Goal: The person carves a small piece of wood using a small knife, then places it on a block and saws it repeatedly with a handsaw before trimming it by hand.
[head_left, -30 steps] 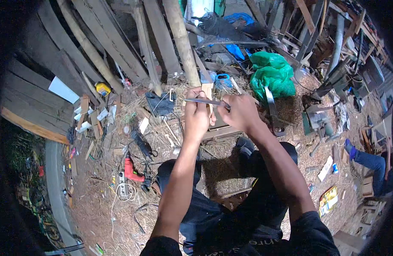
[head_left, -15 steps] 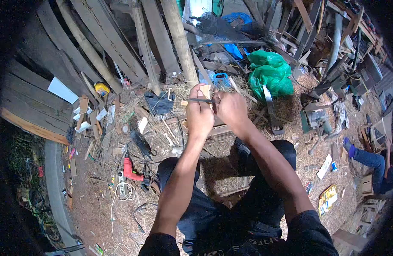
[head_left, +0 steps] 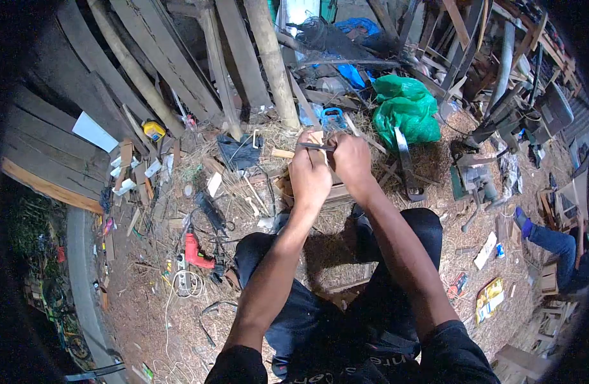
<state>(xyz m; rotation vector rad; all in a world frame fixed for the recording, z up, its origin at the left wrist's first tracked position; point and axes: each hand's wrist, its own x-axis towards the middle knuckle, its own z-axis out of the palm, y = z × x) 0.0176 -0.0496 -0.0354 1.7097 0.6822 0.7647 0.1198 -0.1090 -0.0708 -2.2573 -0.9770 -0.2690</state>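
My left hand is closed around a small pale piece of wood, whose upper end shows above the fingers. My right hand is a fist beside it, gripping a knife; the handle is hidden inside the fingers. The dark knife blade lies across the wood, pointing left over my left hand's fingers. Both hands are held close together above my knees. Another light wood strip shows just left of my left hand.
Wood shavings cover the ground. A red power drill and a white power strip lie at left. A green plastic bag and a long machete-like blade are ahead right. Another person's leg shows at far right.
Both hands have shifted slightly, the left one to the right and a little down. The knife blade has moved right, and less of it reaches past my left hand's fingers.
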